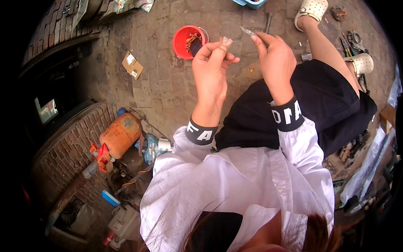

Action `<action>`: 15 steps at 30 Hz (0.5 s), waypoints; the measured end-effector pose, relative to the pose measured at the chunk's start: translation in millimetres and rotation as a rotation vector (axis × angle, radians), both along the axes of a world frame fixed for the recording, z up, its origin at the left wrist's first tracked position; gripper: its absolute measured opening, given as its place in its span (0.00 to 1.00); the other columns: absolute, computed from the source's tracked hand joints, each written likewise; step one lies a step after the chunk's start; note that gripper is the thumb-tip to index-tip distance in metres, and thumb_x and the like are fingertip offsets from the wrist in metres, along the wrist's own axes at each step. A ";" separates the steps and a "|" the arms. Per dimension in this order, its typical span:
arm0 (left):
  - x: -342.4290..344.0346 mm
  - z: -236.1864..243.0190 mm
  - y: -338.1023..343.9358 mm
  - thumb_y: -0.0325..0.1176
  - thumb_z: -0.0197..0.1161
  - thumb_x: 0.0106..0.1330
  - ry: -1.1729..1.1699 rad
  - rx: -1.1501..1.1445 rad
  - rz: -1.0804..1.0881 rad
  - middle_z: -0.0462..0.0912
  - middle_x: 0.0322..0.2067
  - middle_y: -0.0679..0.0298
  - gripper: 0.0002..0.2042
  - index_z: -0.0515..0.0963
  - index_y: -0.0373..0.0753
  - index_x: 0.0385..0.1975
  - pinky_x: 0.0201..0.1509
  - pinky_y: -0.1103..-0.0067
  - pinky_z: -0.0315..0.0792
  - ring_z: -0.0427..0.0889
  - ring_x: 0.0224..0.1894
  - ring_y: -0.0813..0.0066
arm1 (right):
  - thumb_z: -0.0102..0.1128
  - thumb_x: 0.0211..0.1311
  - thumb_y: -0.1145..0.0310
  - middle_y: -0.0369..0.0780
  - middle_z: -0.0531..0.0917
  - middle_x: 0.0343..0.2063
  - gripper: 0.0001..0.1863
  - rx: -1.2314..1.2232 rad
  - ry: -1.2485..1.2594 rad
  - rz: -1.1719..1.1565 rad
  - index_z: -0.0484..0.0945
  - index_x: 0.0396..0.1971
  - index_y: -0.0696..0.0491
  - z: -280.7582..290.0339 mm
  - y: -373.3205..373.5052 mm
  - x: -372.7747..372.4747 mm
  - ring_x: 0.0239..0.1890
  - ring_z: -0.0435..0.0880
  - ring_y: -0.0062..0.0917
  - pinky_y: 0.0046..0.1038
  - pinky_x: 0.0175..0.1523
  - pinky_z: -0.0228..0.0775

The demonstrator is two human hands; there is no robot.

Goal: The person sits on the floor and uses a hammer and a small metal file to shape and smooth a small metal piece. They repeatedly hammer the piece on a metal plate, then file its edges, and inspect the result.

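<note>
The bucket (181, 47) stands on the floor (159, 90), left of the left grip (212, 61), pieces (193, 38) inside. Cardboard (133, 65) lies left of the bucket, the cylinder (121, 135) nearer. The knife (248, 31) is in the right grip (278, 59), a clog (311, 12) farther right.

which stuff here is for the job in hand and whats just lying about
In use, it seems:
small pinkish piece, in the left hand
pointed blade, in the right hand
red bucket, probably

Apparently just lying about:
cardboard piece
orange cylinder
</note>
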State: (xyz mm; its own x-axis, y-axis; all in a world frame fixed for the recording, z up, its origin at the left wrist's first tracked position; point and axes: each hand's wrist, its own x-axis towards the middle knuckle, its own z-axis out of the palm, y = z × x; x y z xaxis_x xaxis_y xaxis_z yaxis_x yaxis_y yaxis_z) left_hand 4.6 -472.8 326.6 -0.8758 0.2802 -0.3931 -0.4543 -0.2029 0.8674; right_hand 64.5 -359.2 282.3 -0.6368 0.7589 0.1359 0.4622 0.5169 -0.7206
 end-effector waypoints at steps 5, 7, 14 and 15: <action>2.5 -0.6 1.5 0.23 0.59 0.63 -0.075 0.032 -0.002 0.80 0.29 0.63 0.04 0.78 0.30 0.33 0.33 0.79 0.80 0.78 0.25 0.81 | 0.62 0.59 0.59 0.38 0.79 0.23 0.10 -0.199 0.089 0.076 0.85 0.35 0.48 10.9 12.1 12.6 0.28 0.80 0.32 0.32 0.32 0.69; 1.3 -1.2 0.7 0.23 0.59 0.63 -0.063 0.026 -0.024 0.81 0.31 0.62 0.04 0.78 0.30 0.35 0.34 0.79 0.80 0.78 0.26 0.81 | 0.62 0.59 0.60 0.37 0.78 0.22 0.10 -0.233 0.136 0.142 0.85 0.35 0.48 19.7 8.9 17.3 0.27 0.79 0.31 0.31 0.31 0.68; 0.6 0.3 -0.8 0.24 0.58 0.63 0.000 0.004 -0.079 0.82 0.36 0.59 0.06 0.78 0.30 0.38 0.35 0.79 0.80 0.78 0.27 0.80 | 0.64 0.57 0.62 0.36 0.76 0.21 0.08 -0.164 0.124 0.265 0.85 0.34 0.47 37.0 5.8 29.2 0.27 0.77 0.29 0.30 0.30 0.67; 0.6 1.4 -0.2 0.23 0.58 0.63 0.008 0.003 -0.080 0.82 0.36 0.59 0.06 0.78 0.30 0.38 0.34 0.79 0.80 0.78 0.27 0.80 | 0.64 0.56 0.63 0.35 0.76 0.21 0.08 -0.146 0.129 0.267 0.85 0.34 0.47 36.0 6.5 29.3 0.28 0.77 0.29 0.30 0.30 0.67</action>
State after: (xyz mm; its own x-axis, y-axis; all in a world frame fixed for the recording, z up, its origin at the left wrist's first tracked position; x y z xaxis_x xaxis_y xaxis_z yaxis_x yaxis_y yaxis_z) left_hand 5.2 -473.0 327.9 -0.8536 0.3507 -0.3853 -0.4623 -0.1690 0.8704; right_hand 93.9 -352.7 318.4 -0.8006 0.5849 0.1298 0.2248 0.4941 -0.8398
